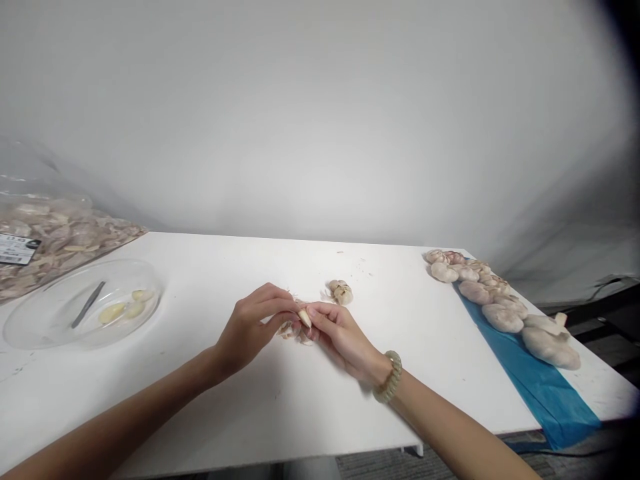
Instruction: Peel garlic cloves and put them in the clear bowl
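Near the middle of the white table (240, 413), a garlic clove (305, 318) is pinched between both hands. My left hand (257, 323) has its fingertips closed on the clove's left side. From the right, my right hand (345, 337), with a beaded bracelet at the wrist, grips the same clove between thumb and fingers. Bits of garlic skin (287, 329) lie under and beside the fingertips, partly hidden by them. Just beyond my right hand sits a partly broken garlic bulb (341, 292).
At the left, a clear oval bowl (30, 337) holds peeled cloves (135, 309) and a grey narrow tool (89, 305). Behind it stands a plastic bag of garlic skins (65, 230). Several garlic bulbs (503, 318) line the right side on a blue plastic sheet (535, 380).
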The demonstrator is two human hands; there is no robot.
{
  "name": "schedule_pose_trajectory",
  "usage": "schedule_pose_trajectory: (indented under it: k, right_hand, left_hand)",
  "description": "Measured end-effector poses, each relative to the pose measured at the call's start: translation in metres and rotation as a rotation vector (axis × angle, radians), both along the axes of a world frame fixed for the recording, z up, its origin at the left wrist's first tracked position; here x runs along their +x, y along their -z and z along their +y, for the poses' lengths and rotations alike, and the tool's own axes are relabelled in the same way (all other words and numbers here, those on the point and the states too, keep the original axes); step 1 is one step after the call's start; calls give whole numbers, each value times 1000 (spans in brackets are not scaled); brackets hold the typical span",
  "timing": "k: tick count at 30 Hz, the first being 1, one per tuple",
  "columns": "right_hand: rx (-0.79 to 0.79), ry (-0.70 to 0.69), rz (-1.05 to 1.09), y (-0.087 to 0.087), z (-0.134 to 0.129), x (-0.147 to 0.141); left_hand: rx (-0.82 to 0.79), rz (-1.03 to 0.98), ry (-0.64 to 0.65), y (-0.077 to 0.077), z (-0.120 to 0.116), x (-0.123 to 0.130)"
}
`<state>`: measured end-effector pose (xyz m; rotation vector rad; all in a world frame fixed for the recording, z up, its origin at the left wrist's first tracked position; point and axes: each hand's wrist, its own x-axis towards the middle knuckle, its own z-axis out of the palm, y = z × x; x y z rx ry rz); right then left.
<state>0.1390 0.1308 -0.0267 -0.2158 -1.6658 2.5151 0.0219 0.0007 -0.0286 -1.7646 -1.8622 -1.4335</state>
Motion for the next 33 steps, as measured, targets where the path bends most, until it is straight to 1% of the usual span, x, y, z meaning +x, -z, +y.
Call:
schedule_pose_trajectory:
  k: [3,10,15,22,28,33]
  right_hand:
    - [25,-3,-7,1,1,0]
    - [72,7,-33,3,1,1]
    - [96,7,-47,2,1,1]
    - [83,-22,-42,2,0,3]
    - [22,-6,-63,2,-1,3]
    - [-74,-32,-29,4,-2,2]
  left_hand:
    - [8,-6,22,1,0,-1]
    - [-19,-48,23,-2,-2,-1]
    - [-38,-38,59,-3,-1,-3]
    - [-80,11,75,-5,-2,-4]
    - [-156,88,121,-2,-1,-8]
    - [-132,112,133,-1,0,-8]
